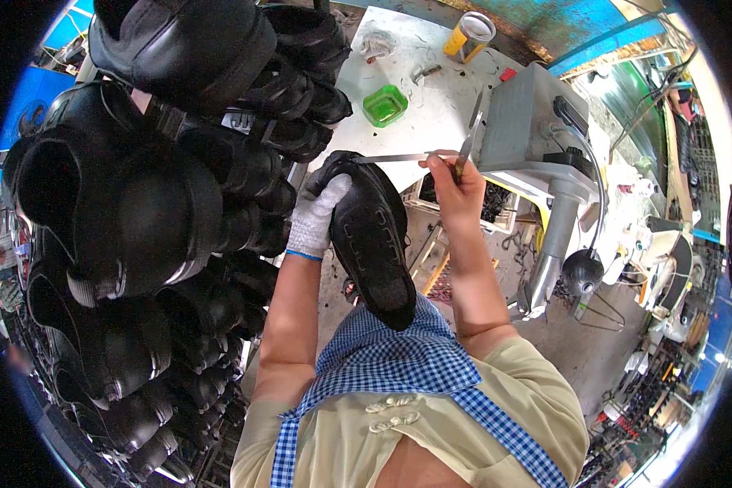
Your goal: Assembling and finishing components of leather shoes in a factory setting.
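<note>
My left hand, in a white knit glove with a blue cuff, grips a black lace-up shoe near its upper end. The shoe hangs tilted, its other end against my apron. My bare right hand is closed around a slim tool with a dark handle, its pointed metal part rising from the fist. From the same fingers a thin flat metal strip runs left to the top of the shoe. Whether strip and tool are one piece, I cannot tell.
Racks of black shoes crowd my left side. Ahead, a white table carries a green dish and a yellow tub. A grey machine on a post stands to the right, with a black ball knob hanging beside it.
</note>
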The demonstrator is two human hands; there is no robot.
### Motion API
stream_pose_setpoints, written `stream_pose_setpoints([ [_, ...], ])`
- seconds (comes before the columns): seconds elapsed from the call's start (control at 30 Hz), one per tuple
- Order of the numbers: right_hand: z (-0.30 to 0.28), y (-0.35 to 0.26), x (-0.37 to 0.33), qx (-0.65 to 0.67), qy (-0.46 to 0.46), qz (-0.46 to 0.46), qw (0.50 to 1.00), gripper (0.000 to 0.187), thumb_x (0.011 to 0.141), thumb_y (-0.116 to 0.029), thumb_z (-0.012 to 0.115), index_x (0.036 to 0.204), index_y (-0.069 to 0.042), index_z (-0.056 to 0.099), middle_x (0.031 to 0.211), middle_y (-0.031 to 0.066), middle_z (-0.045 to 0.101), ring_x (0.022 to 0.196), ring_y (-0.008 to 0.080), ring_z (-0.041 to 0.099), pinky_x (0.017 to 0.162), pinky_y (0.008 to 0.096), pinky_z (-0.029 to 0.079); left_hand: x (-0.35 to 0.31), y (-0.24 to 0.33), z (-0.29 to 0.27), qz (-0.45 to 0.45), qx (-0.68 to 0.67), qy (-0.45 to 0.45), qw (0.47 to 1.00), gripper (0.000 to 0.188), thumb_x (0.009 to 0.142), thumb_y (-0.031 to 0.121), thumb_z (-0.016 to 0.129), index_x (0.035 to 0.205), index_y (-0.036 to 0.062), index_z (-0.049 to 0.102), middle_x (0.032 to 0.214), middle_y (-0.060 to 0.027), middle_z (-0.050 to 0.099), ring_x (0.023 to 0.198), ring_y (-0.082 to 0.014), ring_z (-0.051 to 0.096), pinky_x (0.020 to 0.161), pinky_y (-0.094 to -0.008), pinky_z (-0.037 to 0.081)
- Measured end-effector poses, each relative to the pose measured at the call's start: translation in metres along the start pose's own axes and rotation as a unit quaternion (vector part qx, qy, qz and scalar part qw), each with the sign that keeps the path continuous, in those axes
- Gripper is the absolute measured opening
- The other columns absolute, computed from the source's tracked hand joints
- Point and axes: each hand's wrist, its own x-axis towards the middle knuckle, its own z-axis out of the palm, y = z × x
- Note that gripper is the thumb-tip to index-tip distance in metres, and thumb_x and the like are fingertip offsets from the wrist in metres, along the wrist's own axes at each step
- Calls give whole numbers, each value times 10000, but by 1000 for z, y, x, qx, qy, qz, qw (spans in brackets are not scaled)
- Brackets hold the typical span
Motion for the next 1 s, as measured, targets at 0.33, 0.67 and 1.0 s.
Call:
stream_pose_setpoints([
  [0.33, 15, -60, -45, -324, -267, -336, 843, 301, 717, -80, 739, 1009, -98, 665, 911, 41, 650, 642, 195, 653, 547, 285, 524, -34, -3, -2, -8, 9, 48, 999, 453, 787, 181, 791, 1172, 8, 626, 1088, -79, 672, 927, -167, 647, 839, -305, 531],
  [0.67, 6, -49, -84, -310, -186, -254, 897, 250, 762, -64, 682, 1012, -68, 689, 990, 79, 677, 745, 246, 678, 589, 318, 540, -79, -4, -3, 23, 12, 26, 999, 435, 794, 146, 780, 1172, -11, 634, 1068, -81, 687, 916, -162, 650, 850, -301, 525],
  [1.0, 0, -71, -100, -349, -244, -356, 832, 281, 749, -28, 686, 1021, -98, 687, 1018, 61, 697, 739, 230, 690, 588, 304, 548, -95, 2, -17, 44, 18, 3, 999, 437, 825, 135, 732, 1225, 15, 606, 1136, -80, 662, 995, -178, 627, 907, -320, 501],
])
